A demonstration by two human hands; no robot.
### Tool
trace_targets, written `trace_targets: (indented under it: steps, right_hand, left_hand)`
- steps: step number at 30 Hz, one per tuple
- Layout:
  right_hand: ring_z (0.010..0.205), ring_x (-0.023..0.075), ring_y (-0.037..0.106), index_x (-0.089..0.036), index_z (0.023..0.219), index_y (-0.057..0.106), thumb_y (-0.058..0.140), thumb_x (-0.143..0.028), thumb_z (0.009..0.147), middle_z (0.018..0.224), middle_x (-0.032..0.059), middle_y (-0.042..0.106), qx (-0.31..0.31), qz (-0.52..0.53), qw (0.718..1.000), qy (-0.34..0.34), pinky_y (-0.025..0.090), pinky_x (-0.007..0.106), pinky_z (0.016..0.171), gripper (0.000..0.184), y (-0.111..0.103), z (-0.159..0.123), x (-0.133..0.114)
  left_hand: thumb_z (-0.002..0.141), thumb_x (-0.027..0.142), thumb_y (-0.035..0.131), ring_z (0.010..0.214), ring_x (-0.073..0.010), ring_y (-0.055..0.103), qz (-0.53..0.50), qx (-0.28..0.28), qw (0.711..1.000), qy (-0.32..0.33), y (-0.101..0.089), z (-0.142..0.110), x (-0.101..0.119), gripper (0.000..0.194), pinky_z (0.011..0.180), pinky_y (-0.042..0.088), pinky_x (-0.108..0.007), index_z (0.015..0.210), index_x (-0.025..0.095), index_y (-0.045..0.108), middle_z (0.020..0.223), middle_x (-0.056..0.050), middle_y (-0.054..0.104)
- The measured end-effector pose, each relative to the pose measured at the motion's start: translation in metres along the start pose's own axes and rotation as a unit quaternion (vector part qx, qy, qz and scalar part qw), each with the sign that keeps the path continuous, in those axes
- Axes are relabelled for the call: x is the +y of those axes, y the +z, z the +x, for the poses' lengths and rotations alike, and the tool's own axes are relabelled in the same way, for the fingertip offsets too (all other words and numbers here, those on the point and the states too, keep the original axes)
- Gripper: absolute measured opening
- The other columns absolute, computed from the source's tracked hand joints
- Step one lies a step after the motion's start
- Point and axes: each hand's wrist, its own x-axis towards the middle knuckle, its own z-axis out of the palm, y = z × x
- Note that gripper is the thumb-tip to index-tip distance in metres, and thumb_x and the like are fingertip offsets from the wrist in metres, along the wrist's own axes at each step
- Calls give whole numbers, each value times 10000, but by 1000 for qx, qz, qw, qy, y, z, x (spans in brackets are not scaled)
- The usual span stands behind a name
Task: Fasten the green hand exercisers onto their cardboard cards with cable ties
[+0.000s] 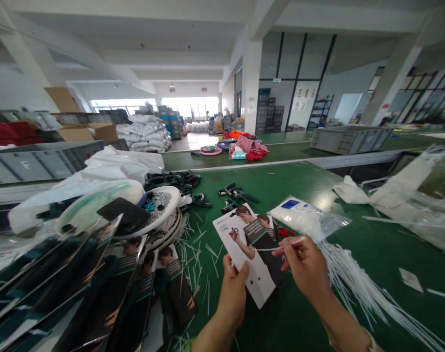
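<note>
A printed cardboard backing card [257, 291] is gripped near its lower left edge by my left hand [233, 288], thumb on the front. Small dark holes show in its lower part, and another printed card seems to lie behind it. My right hand [306, 269] pinches a thin white cable tie [268, 250] that crosses the card's right side; I cannot tell whether it passes through a hole. Just beyond the right fingers lie red-handled cutters [285, 232]. Loose white cable ties [354, 278] fan out right of that hand. Dark green hand grippers [240, 194] rest farther back.
Carded dark green tools [94, 274] are piled at left. Behind them stand round rimmed items [164, 210] and more dark grippers [174, 181]. Cut tie ends [195, 244] litter the green table [281, 181]. A clear bag [310, 217] lies at centre right, a grey crate [349, 140] farther back.
</note>
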Motion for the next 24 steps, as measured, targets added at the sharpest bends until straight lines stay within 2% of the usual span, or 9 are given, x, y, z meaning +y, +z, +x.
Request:
trace_targets:
  steps: [4, 8, 13, 15, 18, 20, 24]
  right_hand:
    - [555, 151, 623, -215, 761, 400, 547, -472, 785, 806, 56, 626, 10, 30, 999, 6, 481, 227, 373, 297, 4, -2, 1]
    - [619, 186, 645, -206, 771, 428, 568, -479, 765, 799, 51, 611, 22, 110, 991, 69, 490, 235, 368, 307, 18, -8, 6]
    - [635, 192, 646, -205, 727, 441, 615, -478, 720, 751, 38, 623, 13, 166, 976, 137, 477, 225, 362, 324, 38, -21, 17]
    - [535, 163, 614, -210, 713, 443, 614, -483, 718, 692, 22, 631, 2, 160, 977, 141, 446, 218, 337, 323, 39, -24, 19]
    - [321, 87, 454, -206, 699, 451, 605, -491, 725, 533, -23, 597, -30, 117, 982, 143, 333, 188, 278, 325, 34, -26, 19]
    - [284, 66, 392, -200, 696, 457, 601, -485, 735, 465, -44, 565, -54, 78, 986, 137, 285, 173, 282, 321, 28, -25, 19]
    - [303, 68, 410, -196, 740, 493, 573, -462, 769, 454, -51, 556, -94, 14, 992, 87, 291, 170, 311, 279, 17, -22, 22]
  left_hand:
    - [707, 308, 672, 951, -220, 608, 1, 0, 1000, 5, 5, -6, 2, 578, 836, 450, -351, 1182, 250, 348, 1082, -69, 622]
    - [696, 292, 682, 981, -205, 592, -7, -7, 1000, 15, 15, -15, 3, 614, 835, 450, -320, 1208, 269, 345, 1116, -52, 609]
    - [616, 342, 737, 827, -191, 632, -11, 28, 999, 14, 22, -20, 3, 532, 723, 480, -288, 1044, 251, 434, 980, -32, 653]
    - [590, 360, 753, 771, -188, 639, 6, 51, 999, 9, 20, -18, 3, 543, 686, 483, -287, 1013, 247, 431, 939, -31, 661]
    - [592, 358, 756, 748, -187, 641, 27, 62, 998, 10, 14, -12, 3, 576, 677, 484, -292, 1041, 246, 413, 926, -38, 663]
    - [610, 361, 746, 743, -188, 643, 32, 63, 997, 20, 10, -9, 5, 564, 678, 483, -295, 1047, 238, 413, 910, -41, 665]
    - [610, 344, 746, 789, -203, 649, 25, 57, 998, 16, 7, -6, 11, 594, 700, 485, -301, 1094, 229, 423, 933, -54, 671]
